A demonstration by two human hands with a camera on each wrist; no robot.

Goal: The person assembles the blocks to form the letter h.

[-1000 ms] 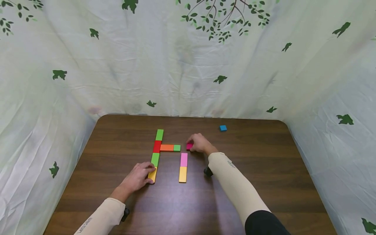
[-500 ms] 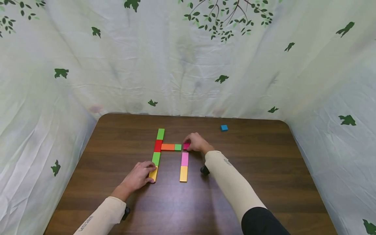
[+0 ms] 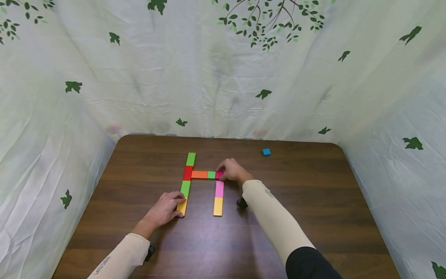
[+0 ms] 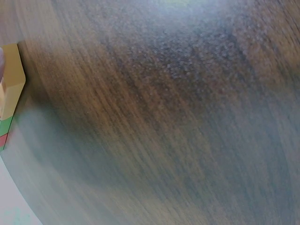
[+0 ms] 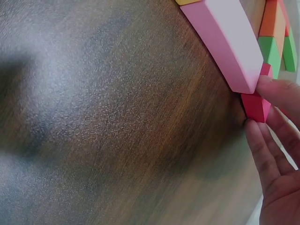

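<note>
My right hand point(image 3: 234, 170) pinches a small magenta block point(image 5: 255, 108) between thumb and fingers. That block stands at the right end of the small green block point(image 3: 211, 175) and just beyond the pink block point(image 3: 219, 189). My left hand point(image 3: 162, 209) holds the near yellow block point(image 3: 182, 208) at the foot of the left column, fingers at its far end and thumb at its near end. Above it in line lie a green block point(image 3: 185, 188), a red block point(image 3: 187, 173) and another green block point(image 3: 190, 159). An orange block point(image 3: 199, 174) joins red to small green.
A second yellow block point(image 3: 217, 207) lies on the near side of the pink one. Apart from the others, a blue block point(image 3: 266, 152) sits near the far edge of the brown table point(image 3: 306, 193). A white curtain point(image 3: 223, 77) with leaf prints hangs behind.
My right hand has moved left with the magenta block, closing the gap to the small green block. The left hand has stayed on the yellow block.
</note>
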